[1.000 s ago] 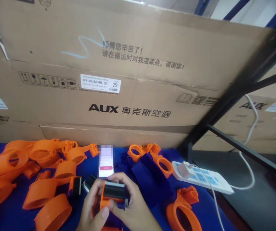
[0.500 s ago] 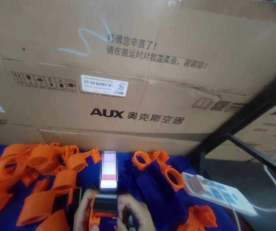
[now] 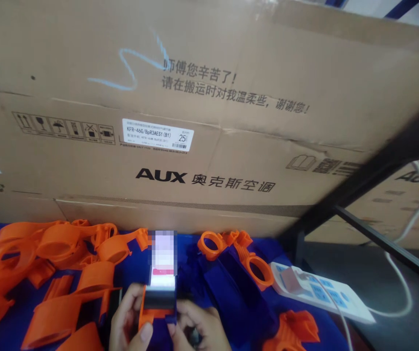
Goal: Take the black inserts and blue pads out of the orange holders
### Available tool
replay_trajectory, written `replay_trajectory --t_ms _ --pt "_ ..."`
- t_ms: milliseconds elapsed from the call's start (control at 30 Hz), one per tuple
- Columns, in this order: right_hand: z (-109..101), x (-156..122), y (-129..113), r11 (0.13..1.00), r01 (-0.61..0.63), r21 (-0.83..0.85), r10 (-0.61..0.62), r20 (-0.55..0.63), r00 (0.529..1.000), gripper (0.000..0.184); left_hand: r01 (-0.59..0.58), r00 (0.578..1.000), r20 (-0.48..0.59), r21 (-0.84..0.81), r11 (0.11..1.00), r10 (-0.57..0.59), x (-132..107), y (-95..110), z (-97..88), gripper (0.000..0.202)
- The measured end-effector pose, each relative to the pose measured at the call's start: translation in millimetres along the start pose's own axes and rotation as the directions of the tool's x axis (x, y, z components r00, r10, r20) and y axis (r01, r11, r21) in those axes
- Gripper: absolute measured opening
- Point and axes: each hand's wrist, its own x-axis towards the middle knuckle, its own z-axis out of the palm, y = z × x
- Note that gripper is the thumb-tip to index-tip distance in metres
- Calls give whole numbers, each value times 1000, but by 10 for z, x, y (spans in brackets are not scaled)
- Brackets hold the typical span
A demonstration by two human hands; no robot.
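Both my hands are at the bottom middle of the view, closed round an orange tape dispenser [image 3: 154, 304] with a black roller and a blue part. My left hand [image 3: 127, 324] grips its left side with the thumb across the front. My right hand [image 3: 198, 329] pinches its right lower edge. Just behind the dispenser a phone [image 3: 163, 265] lies on the blue cloth [image 3: 191, 273] with its screen lit.
Several orange dispenser shells [image 3: 37, 273] are piled at the left; more orange rings [image 3: 257, 268] and dark blue parts [image 3: 227, 287] lie at the right. A white power strip [image 3: 322, 292] with a cable sits at the right. A large AUX cardboard box [image 3: 202, 122] and black shelf struts [image 3: 377, 161] stand behind.
The view has tilted up, so my hands and the dispenser sit lower in frame. The dispenser has been turned slightly in my hands. The phone and parts on the cloth have not moved.
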Motion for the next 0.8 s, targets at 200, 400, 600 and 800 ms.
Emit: replay_trajectory --t_ms 200,400,600,800 --pt "-1 7 -103 999 15 40 -14 -19 1000 37 -52 997 62 45 998 49 21 86 -6 40" --pt "-7 -16 -148 1000 13 8 -13 -22 1000 39 -84 994 80 81 993 77 6 112 9 40" --pt "14 -44 -154 1000 16 -5 -16 -18 1000 38 -45 997 69 87 995 39 12 111 0 41" --pt "52 -70 -107 1000 22 -7 -23 -54 998 36 -27 999 43 44 999 25 25 130 38 42"
